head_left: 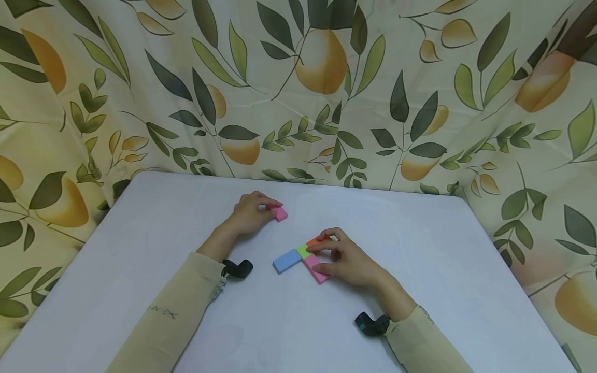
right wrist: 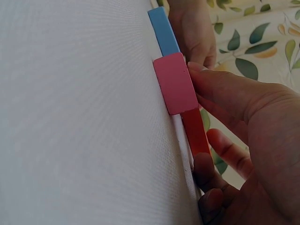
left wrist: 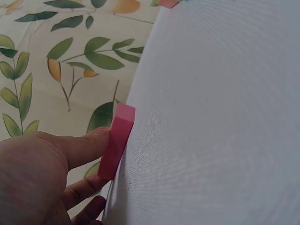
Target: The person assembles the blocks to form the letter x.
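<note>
Your left sleeve (head_left: 172, 305) lies across the white table (head_left: 140, 233), with a small black wrist camera (head_left: 237, 269) at the cuff. Your left hand (head_left: 249, 212) rests near the table's middle, toward the far edge, fingers curled over a lone pink block (head_left: 280, 213). In the left wrist view your thumb (left wrist: 79, 147) presses flat against the side of this pink block (left wrist: 117, 140) while the other fingers (left wrist: 84, 190) curl under it, so the block is pinched and lying on the cloth.

To the right of it and nearer to you sits a cluster of flat blocks touching one another: a blue block (head_left: 286, 260) on the left, a green block (head_left: 303, 250) at the centre, an orange block (head_left: 315, 241) beyond it, and a second pink block (head_left: 316, 269) on the near side. This cluster lies well apart from the lone pink block.

Your right hand (head_left: 347, 261) covers the cluster's right side. Its fingertips (head_left: 322, 247) clamp the orange block, and the thumb (head_left: 322, 268) lies on the second pink block. The right wrist view shows the fingers (right wrist: 220, 86) pressed together along that pink block's (right wrist: 175, 83) edge, with the orange block (right wrist: 196, 131) just behind and the blue block (right wrist: 163, 30) farther off.

A leaf-and-fruit curtain (head_left: 326, 77) hangs behind the table.
</note>
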A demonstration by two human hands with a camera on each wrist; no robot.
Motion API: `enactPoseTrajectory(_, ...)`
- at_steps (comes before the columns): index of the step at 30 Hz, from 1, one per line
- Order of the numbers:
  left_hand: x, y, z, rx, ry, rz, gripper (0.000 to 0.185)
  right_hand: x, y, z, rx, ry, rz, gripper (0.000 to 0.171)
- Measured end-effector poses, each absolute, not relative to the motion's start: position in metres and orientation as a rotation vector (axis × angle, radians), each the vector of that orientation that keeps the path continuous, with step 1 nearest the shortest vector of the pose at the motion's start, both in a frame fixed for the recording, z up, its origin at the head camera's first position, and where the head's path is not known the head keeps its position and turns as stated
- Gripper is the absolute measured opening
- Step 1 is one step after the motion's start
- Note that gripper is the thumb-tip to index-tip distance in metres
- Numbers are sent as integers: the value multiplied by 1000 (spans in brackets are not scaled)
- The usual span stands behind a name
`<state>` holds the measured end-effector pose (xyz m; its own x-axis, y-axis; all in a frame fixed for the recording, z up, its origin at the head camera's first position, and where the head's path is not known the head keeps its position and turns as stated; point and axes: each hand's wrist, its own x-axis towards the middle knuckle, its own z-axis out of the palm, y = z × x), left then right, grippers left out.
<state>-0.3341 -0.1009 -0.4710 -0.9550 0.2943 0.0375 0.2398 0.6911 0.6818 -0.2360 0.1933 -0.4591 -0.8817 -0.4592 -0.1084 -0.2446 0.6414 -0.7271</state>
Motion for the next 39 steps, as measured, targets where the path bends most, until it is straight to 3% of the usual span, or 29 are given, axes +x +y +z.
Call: enactPoseTrajectory(39,-335,-95,-468,427,2760,1176,28,-240,194,-459,-652,2595,-1046,38)
